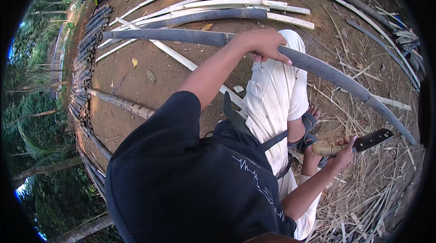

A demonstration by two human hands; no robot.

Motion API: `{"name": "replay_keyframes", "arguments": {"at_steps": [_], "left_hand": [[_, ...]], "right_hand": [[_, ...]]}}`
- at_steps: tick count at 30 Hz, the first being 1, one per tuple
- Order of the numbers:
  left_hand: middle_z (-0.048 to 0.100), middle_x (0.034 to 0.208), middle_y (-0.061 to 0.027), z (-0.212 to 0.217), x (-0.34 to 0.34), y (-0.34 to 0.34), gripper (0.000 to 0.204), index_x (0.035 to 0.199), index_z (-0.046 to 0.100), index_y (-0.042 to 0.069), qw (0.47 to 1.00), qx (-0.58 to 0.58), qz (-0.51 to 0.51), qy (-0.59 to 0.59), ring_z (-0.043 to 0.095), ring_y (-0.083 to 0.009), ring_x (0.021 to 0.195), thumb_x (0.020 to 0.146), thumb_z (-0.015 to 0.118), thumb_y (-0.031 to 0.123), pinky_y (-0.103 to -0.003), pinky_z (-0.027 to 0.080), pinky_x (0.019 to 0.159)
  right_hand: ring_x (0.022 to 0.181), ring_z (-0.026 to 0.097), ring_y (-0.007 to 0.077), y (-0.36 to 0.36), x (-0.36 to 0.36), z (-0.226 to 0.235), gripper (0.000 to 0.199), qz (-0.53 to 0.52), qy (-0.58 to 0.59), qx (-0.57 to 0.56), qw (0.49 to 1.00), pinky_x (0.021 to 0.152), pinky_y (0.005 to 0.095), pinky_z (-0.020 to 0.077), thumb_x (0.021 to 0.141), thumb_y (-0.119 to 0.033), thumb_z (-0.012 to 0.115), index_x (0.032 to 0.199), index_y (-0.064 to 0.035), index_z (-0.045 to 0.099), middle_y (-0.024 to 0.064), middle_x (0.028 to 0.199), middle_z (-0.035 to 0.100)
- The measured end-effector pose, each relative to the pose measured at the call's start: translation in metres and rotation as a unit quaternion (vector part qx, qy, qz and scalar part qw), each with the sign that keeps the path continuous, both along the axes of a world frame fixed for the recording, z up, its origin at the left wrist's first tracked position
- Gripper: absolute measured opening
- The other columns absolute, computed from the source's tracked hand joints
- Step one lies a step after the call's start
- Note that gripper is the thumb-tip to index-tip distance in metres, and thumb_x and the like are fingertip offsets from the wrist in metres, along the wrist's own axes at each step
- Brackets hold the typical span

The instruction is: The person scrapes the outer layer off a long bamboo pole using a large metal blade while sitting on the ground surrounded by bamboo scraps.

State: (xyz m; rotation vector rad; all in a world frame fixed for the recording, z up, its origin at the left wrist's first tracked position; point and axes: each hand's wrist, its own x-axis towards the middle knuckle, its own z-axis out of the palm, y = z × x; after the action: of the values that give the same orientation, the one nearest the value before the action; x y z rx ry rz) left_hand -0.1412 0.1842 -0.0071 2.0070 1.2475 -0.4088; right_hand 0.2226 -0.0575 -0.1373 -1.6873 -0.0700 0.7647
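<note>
Bamboo pole (pixel 328 74): located above centre, running in a bend from 10 o'clock, across the front of the raised knee (pixel 293 39) at 1 o'clock, to its end between 3 and 4 o'clock. Whether it bears on the knee cannot be confirmed.

Left hand (pixel 268 44): at 1 o'clock, closed over the pole beside the knee, fingers curled around, thumb along the side toward 2 o'clock.

Right hand (pixel 344 153): between 3 and 4 o'clock, closed on a knife (pixel 363 143) where the wooden handle (pixel 322 148) meets the dark blade (pixel 377 139). The blade points to 3 o'clock and appears near the pole's end; contact cannot be judged from this view, nor which way the edge faces.

Surroundings: pale strips (pixel 284 5) at 12 to 1 o'clock; stacked poles (pixel 86 72) at 10 o'clock; shavings (pixel 363 204) below the knife at 5 o'clock.

Recommendations, as judgement: brace the pole firmly before any blade contact, since its long overhang toward 10 o'clock may tip or roll it. Hold the left hand clear of the blade's path. Direct strokes away from the knee and the sandal (pixel 309 126). Shifting the right grip fully onto the handle would give better control.
</note>
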Motion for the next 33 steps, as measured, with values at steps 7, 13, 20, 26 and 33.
{"name": "replay_keyframes", "arguments": {"at_steps": [7, 13, 20, 26, 33], "left_hand": [[0.066, 0.111, -0.0182, -0.051, -0.024, -0.032, 0.052, 0.116, 0.057, 0.005, 0.953, 0.294, 0.058, -0.049, 0.065, -0.0340, 0.109, 0.091, 0.064, 0.050, -0.048, 0.051, 0.092], [0.041, 0.128, -0.0192, -0.068, -0.190, -0.054, 0.048, 0.121, 0.044, 0.006, 0.610, 0.630, 0.480, 0.028, 0.037, -0.0364, 0.124, 0.087, 0.067, 0.030, -0.052, 0.029, 0.106], [0.025, 0.154, -0.0206, -0.092, -0.335, -0.058, 0.116, 0.156, 0.010, 0.006, 0.169, 0.111, 0.825, -0.528, 0.030, -0.0404, 0.142, 0.078, 0.075, 0.062, -0.058, 0.033, 0.114], [0.068, 0.107, -0.0142, -0.135, -0.353, -0.016, 0.054, 0.102, 0.064, 0.004, 0.332, 0.048, 0.744, -0.578, 0.061, -0.0298, 0.107, 0.090, 0.061, 0.056, -0.049, 0.046, 0.105], [0.064, 0.077, -0.0025, -0.165, -0.418, 0.007, 0.016, 0.071, 0.058, 0.012, 0.348, 0.121, 0.771, -0.520, 0.061, -0.0179, 0.077, 0.086, 0.057, 0.018, -0.035, 0.048, 0.086]], "right_hand": [[0.061, 0.054, 0.0116, 0.013, 0.002, -0.018, 0.036, 0.019, 0.061, 0.019, 0.998, 0.054, 0.0282, 0.0464, 0.096, -0.030, 0.071, 0.098, 0.0039, 0.061, 0.0098, 0.081, 0.065], [0.059, 0.055, 0.0134, -0.007, -0.033, -0.014, 0.035, 0.043, 0.019, -0.020, 0.999, 0.050, 0.0298, 0.0465, 0.097, -0.030, 0.069, 0.092, 0.0039, 0.061, 0.0075, 0.074, 0.060], [0.060, 0.055, 0.0140, -0.021, -0.055, -0.010, 0.035, 0.068, 0.095, 0.014, 0.993, 0.049, 0.0300, 0.0488, 0.095, -0.032, 0.070, 0.095, 0.0012, 0.062, 0.0068, 0.075, 0.059], [0.050, 0.055, 0.0142, -0.015, -0.042, -0.020, 0.034, -0.032, 0.120, -0.042, 0.991, 0.044, 0.0301, 0.0462, 0.096, -0.033, 0.069, 0.085, -0.0015, 0.062, 0.0053, 0.066, 0.059], [0.052, 0.058, 0.0143, -0.062, -0.031, -0.084, 0.027, -0.033, 0.124, -0.106, 0.986, 0.047, 0.0312, 0.0486, 0.092, -0.026, 0.073, 0.089, -0.0026, 0.060, 0.0058, 0.071, 0.064]]}}
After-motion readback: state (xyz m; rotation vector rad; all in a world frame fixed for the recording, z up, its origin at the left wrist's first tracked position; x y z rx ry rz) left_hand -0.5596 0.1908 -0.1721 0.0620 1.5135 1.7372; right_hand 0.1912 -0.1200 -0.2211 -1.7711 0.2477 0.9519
